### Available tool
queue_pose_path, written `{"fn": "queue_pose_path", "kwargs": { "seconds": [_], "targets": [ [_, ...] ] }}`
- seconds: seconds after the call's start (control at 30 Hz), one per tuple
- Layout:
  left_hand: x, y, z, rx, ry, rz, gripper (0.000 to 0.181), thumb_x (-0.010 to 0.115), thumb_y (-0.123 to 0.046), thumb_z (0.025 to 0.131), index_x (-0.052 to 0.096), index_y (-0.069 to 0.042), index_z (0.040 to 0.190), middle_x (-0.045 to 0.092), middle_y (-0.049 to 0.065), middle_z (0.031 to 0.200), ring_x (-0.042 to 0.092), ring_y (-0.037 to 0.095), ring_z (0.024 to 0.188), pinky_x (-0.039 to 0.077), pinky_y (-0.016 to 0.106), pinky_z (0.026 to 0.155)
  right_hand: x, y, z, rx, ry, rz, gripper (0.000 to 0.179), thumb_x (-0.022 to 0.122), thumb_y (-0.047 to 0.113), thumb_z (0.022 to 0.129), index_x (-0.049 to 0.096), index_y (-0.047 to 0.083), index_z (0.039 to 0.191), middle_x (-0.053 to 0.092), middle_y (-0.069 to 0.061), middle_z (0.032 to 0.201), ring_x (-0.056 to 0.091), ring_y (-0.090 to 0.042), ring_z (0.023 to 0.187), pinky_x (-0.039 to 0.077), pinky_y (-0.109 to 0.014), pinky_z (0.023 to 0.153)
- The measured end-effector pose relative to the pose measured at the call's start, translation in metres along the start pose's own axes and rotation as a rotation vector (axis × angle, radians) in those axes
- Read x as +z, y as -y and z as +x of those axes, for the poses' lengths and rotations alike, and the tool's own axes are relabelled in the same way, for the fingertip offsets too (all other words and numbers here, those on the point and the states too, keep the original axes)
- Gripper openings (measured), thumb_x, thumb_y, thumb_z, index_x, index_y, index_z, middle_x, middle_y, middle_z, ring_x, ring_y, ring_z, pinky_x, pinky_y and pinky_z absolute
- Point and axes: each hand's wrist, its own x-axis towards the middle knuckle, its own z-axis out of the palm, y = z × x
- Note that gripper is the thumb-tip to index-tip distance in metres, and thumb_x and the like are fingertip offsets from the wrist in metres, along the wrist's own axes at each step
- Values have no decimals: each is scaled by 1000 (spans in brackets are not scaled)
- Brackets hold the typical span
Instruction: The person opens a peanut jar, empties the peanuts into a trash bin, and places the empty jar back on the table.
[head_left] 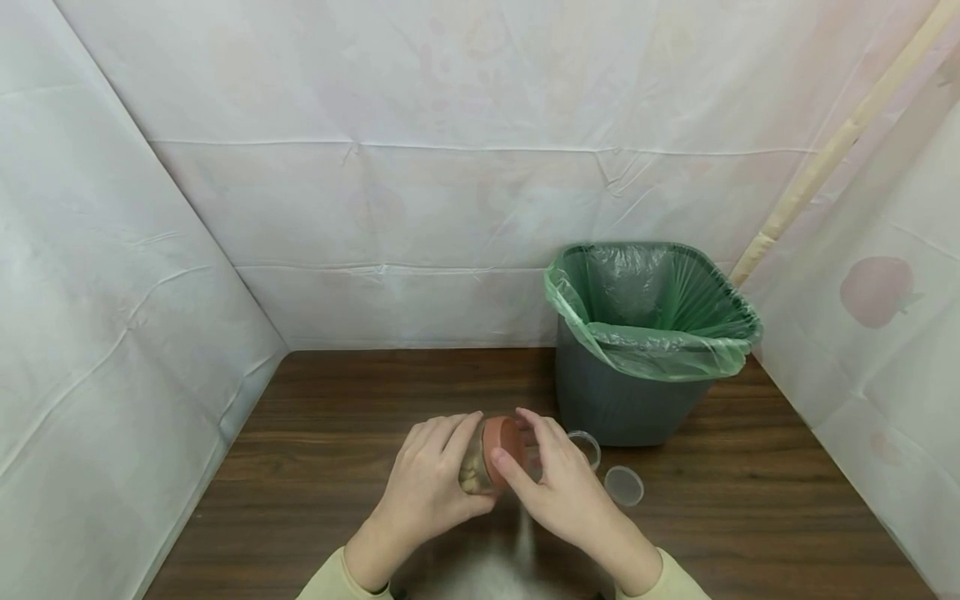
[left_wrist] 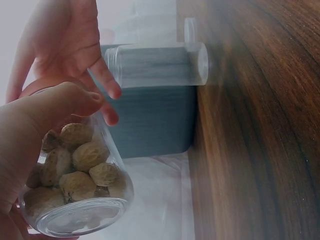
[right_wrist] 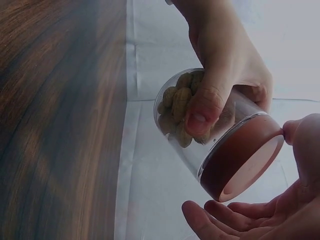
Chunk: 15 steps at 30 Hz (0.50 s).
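Observation:
My left hand (head_left: 431, 471) grips a clear jar (right_wrist: 175, 145) around its body, with the thumb across one side. Inside are several whole nuts (left_wrist: 75, 165) in tan, wrinkled shells. A reddish-brown lid (right_wrist: 245, 160) sits on the jar, which is tilted with the lid toward my right hand (head_left: 566, 492). That hand is spread around the lid, its thumb touching the rim in the right wrist view. Its other fingers extend loosely past the lid, and no curled hold shows. The jar is held above the brown table (head_left: 337, 417).
A second clear jar (left_wrist: 155, 65) stands on the table near the bin, partly hidden by my right hand in the head view. A translucent round lid (head_left: 624, 486) lies beside it. The grey bin (head_left: 622, 408) has a green liner (head_left: 675, 354). Pale cloth walls surround the table.

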Motion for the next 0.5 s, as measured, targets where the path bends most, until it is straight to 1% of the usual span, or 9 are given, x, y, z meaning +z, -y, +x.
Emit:
{"fn": "queue_pose_path", "kwargs": {
  "seconds": [0.23, 0.4, 0.5],
  "targets": [
    [1, 0, 0, -4, 13, -2, 103, 105, -46, 46, 71, -2, 133, 75, 8, 117, 74, 27, 102, 63, 45, 83, -1, 1, 2, 16, 5, 10, 69, 70, 53, 104, 55, 11, 155, 66, 1, 132, 69, -12, 109, 63, -40, 93],
    [-1, -1, 0, -28, 46, -12, 100, 105, -45, 51, 71, -4, 135, 75, 7, 121, 74, 28, 107, 63, 45, 86, -1, 1, 3, 22, 13, 32, 69, 73, 54, 102, 56, 12, 154, 66, 3, 132, 69, -11, 107, 63, -34, 92],
    [-1, -1, -1, -39, 58, -18, 99, 105, -45, 52, 71, -4, 137, 75, 7, 122, 74, 28, 108, 63, 45, 87, -2, 0, 3, 10, 18, 34, 68, 75, 54, 101, 57, 13, 153, 65, 3, 133, 69, -11, 107, 62, -31, 91]
  ]
}}
